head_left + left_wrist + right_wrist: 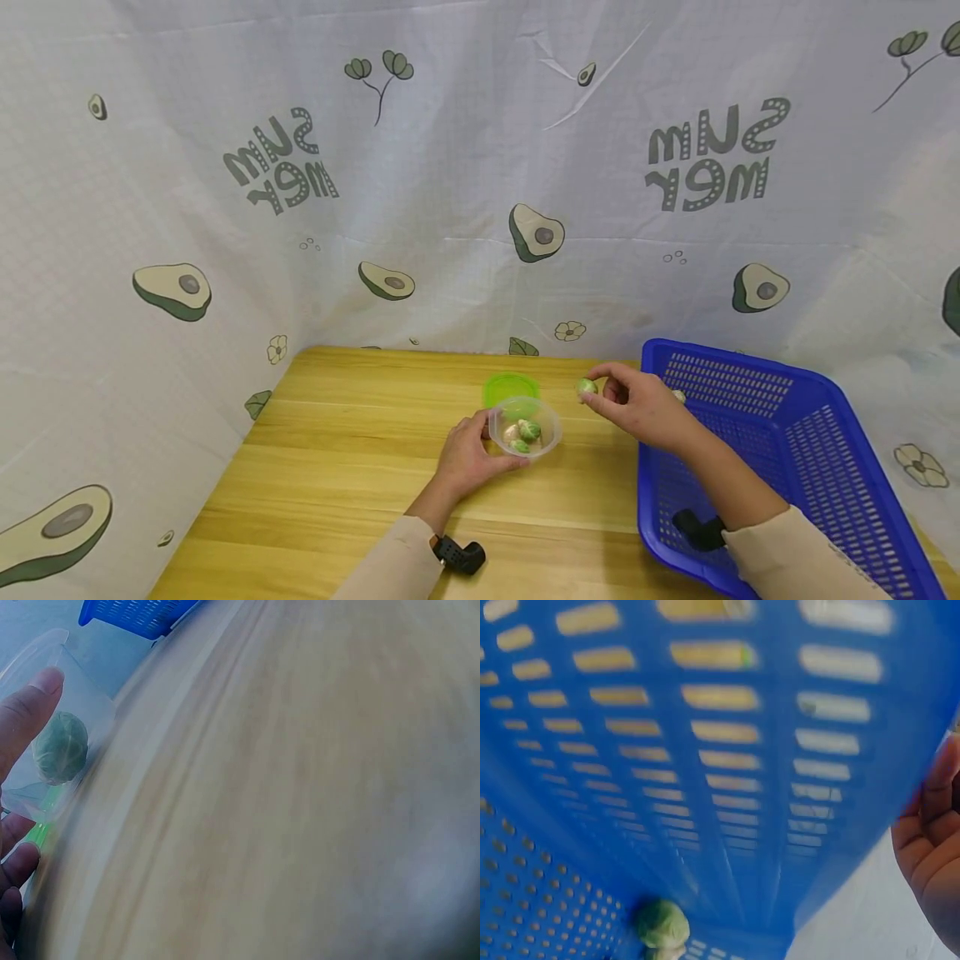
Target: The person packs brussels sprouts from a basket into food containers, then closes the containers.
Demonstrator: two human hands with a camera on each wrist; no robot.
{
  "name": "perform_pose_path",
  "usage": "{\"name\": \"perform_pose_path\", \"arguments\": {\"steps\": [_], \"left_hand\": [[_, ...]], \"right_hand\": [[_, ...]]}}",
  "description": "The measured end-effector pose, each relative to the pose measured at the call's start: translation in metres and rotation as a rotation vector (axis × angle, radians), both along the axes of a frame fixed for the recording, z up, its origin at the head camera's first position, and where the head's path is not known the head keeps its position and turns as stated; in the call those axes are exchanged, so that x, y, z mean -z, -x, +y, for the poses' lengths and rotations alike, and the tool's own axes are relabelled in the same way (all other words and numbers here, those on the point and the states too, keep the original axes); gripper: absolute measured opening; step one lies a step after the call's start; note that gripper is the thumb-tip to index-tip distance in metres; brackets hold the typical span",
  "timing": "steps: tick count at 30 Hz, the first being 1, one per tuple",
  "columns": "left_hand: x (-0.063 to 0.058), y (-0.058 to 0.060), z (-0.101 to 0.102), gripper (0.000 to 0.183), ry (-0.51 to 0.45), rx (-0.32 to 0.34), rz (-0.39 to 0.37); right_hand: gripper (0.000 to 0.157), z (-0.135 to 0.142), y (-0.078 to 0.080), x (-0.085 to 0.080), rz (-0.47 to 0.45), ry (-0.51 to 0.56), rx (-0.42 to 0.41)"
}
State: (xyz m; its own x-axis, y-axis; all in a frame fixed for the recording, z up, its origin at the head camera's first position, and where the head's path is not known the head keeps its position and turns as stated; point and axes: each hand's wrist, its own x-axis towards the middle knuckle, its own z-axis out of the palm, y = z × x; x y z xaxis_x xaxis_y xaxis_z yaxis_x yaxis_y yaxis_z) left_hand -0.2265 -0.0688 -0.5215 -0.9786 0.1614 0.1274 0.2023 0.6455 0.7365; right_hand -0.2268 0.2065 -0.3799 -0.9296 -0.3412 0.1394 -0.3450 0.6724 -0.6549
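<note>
My left hand [463, 458] grips a small clear plastic tub [553, 432] from its left and near sides. Several Brussels sprouts [528, 430] lie inside the tub. In the left wrist view one sprout [61, 748] shows through the tub's wall, beside my thumb. Between thumb and forefinger, my right hand [641, 408] pinches another Brussels sprout [586, 387] above the table, right of the tub. Only part of that hand [934, 855] shows in the right wrist view; its sprout is hidden there.
A large blue plastic basket [643, 500] stands on the right, below my right forearm. Sprouts [661, 924] lie inside at its bottom. A green lid [512, 385] rests on the wooden table [337, 450] behind the tub. A patterned curtain [465, 167] hangs behind.
</note>
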Motion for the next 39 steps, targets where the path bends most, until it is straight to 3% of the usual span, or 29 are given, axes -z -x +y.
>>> {"name": "perform_pose_path", "arguments": {"steps": [16,30,39], "left_hand": [[-0.002,0.001,0.0,0.09,0.019,0.016,0.014],[-0.002,0.001,-0.002,0.089,0.024,0.014,0.052],[0.0,0.0,-0.003,0.089,0.029,0.017,0.054]], "right_hand": [[0.023,-0.03,0.004,0.012,-0.016,-0.067,-0.208],[0.026,-0.038,0.01,0.028,-0.089,-0.177,-0.258],[0.032,-0.038,0.01,0.03,-0.114,-0.177,-0.27]]}}
